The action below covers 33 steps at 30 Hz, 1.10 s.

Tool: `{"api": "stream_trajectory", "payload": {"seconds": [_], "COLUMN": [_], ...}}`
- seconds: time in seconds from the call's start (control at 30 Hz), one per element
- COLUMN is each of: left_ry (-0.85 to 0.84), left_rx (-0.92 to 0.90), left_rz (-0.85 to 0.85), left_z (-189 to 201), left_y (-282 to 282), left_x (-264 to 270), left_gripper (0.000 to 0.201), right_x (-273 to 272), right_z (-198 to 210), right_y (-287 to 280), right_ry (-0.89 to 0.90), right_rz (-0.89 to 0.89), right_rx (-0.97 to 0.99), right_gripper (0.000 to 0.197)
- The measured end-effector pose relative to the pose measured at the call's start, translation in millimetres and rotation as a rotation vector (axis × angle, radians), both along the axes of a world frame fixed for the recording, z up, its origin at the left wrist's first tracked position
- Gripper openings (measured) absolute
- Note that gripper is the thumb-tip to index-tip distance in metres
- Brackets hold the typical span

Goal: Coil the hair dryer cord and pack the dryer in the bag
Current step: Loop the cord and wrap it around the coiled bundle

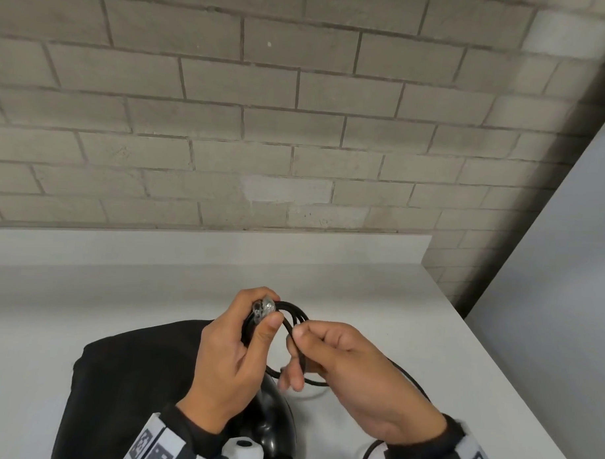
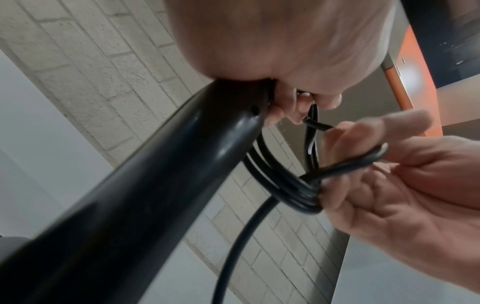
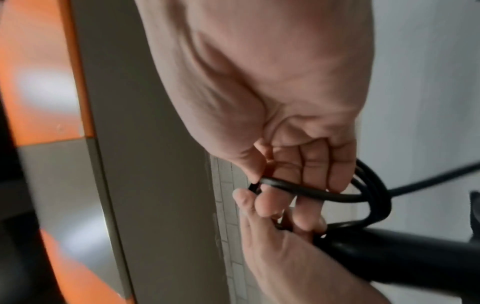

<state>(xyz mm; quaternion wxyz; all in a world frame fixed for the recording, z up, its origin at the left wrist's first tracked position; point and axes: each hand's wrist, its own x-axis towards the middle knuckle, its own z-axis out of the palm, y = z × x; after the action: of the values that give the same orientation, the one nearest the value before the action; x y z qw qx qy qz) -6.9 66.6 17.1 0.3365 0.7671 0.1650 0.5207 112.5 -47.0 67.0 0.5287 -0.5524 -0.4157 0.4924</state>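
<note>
Left hand (image 1: 236, 357) clamps dryer (image 2: 145, 185) handle end plus loops; right hand (image 1: 337, 361) pinches cord (image 1: 296, 316). Keep loops equal, feed slack untwisted. Bag (image 1: 124, 377) waits near table's front edge.

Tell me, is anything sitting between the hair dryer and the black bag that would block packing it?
Nothing visible does. The left hand grips the hair dryer directly above the black bag on the white table. The right hand holds the cord loops; loose cord trails right. The bag's opening isn't visible.

head view downward, wrist views close, sharing cord (image 2: 285, 189)
</note>
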Motion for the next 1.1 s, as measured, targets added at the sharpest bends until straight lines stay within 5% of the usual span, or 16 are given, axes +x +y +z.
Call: {"api": "stream_trajectory", "payload": {"seconds": [0.2, 0.27, 0.4, 0.5, 0.6, 0.7, 0.87, 1.03, 1.1], "left_ry": [0.016, 0.023, 0.009, 0.008, 0.018, 0.022, 0.037, 0.055, 0.06], "left_rx": [0.042, 0.041, 0.008, 0.0, -0.007, -0.003, 0.021, 0.034, 0.023], "left_rz": [0.0, 0.024, 0.07, 0.07, 0.081, 0.087, 0.084, 0.06, 0.063], "left_z": [0, -1, -2, -3, -3, -3, -4, -3, -3], "left_y": [-2, 4, 14, 14, 12, 14, 14, 14, 14], "left_x": [3, 4, -2, -3, -2, -3, -3, 1, 3], "left_gripper": [0.028, 0.028, 0.027, 0.022, 0.018, 0.016, 0.022, 0.028, 0.029], "right_x": [0, -4, -12, -15, -19, -19, -2, 7, 8], "right_z": [1, -11, -38, -57, -70, -73, -77, -88, -103], "right_y": [-4, -6, -17, -22, -25, -32, -53, -68, -73], "right_ry": [0.595, 0.475, -0.171, -0.424, -0.454, -0.268, 0.183, -0.156, -0.178], "right_rz": [-0.009, -0.049, -0.129, -0.164, -0.176, -0.247, -0.185, -0.082, -0.092], "right_rx": [-0.077, 0.019, 0.209, 0.203, 0.234, 0.288, 0.188, 0.124, 0.151], "right_gripper": [0.026, 0.031, 0.008, 0.012, 0.017, 0.007, 0.055, 0.017, 0.024]}}
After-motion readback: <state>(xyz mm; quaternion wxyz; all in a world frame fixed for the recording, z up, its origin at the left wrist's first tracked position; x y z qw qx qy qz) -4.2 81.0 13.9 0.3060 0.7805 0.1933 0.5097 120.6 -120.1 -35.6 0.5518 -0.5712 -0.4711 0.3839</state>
